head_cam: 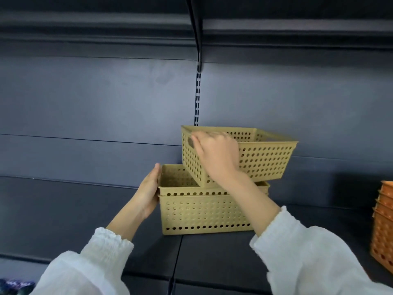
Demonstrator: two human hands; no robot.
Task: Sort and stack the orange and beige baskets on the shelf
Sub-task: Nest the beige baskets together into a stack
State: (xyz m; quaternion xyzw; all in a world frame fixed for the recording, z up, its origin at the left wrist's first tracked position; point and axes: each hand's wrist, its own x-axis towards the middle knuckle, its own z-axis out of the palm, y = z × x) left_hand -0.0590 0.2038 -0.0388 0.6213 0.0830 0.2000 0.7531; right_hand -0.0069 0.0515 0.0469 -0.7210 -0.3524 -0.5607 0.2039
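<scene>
Right hand (214,154) was clenched on the near-left rim of the top beige basket (261,158), fingers hooked over the edge by the handle slot. That basket was tilted, its left-front corner dipping into the beige stack (202,211) below, right side riding high above the stack's rim, so it was not nested yet. Likely angled like that to feed one corner in first and let the rest drop. Left hand (148,190) was flat against the left wall of the stack, palm on, fingers extended up to the rim, not wrapped around anything: a brace rather than a grip, probably to stop the stack sliding sideways on the shelf (212,258) as the top basket got pushed down. The stack looked like two baskets already nested, going by the double rim line, and it sat near the middle of the shelf against the dark back panel (85,103). The orange baskets (382,222) stood well to the right of the beige stack, at the frame edge, already stacked several high and apart from the beige ones, so the colour sort seemed mostly done. White sleeves (314,254) covered both forearms. Main risk judged: the tilted basket jamming on the stack's rim if pressed before it was levelled.
</scene>
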